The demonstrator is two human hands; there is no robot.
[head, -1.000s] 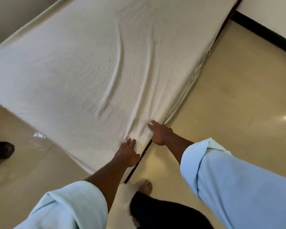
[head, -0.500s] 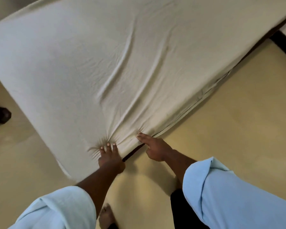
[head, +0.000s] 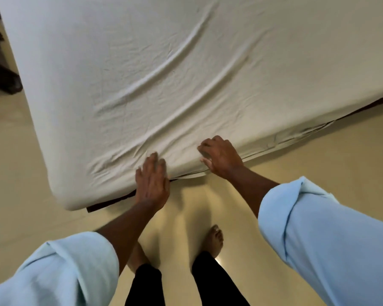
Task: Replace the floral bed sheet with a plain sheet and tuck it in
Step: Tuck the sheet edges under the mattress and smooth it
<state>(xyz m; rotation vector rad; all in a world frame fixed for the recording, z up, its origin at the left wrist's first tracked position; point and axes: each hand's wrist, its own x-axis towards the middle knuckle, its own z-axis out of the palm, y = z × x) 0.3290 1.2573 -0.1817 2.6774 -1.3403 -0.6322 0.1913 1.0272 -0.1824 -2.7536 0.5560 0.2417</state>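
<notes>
A plain off-white sheet (head: 164, 74) covers the whole mattress, with long creases running toward the near edge. My left hand (head: 152, 181) lies flat with straight fingers on the sheet at the near edge, close to the mattress corner. A short way to the right, my right hand (head: 220, 156) has its fingers curled over the same edge, gripping the sheet where it folds down the side. A dark strip of bed frame (head: 111, 202) shows under the corner. No floral sheet is in view.
Glossy beige floor (head: 318, 155) surrounds the bed on the near and left sides. My bare feet (head: 213, 240) stand just in front of the bed edge. A dark object (head: 0, 71) sits on the floor at the far left.
The view has swung round so the bed edge now runs across in front of me. My hands have moved apart along the edge, and my right hand has curled onto the sheet.
</notes>
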